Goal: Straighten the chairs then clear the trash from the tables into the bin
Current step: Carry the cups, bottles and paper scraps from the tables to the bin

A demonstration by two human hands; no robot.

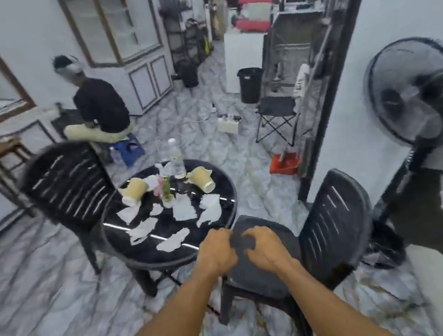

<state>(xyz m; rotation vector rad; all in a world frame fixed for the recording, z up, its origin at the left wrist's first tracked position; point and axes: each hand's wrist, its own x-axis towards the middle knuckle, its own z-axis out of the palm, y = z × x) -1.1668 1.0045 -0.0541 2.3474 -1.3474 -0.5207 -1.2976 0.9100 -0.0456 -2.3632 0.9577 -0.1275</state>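
Two bare forearms reach in from the lower edge. The left hand (217, 250) and right hand (266, 246) wear no gloves, rings or watch. No sleeve shows.

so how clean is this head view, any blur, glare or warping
Head view: soft and smeared throughout, worst at the edges, where the fan blurs; wide-angle lens bows the walls; bright streaks of glare cross the glossy round table; both hands, left and right, on the near chair stay fairly readable.
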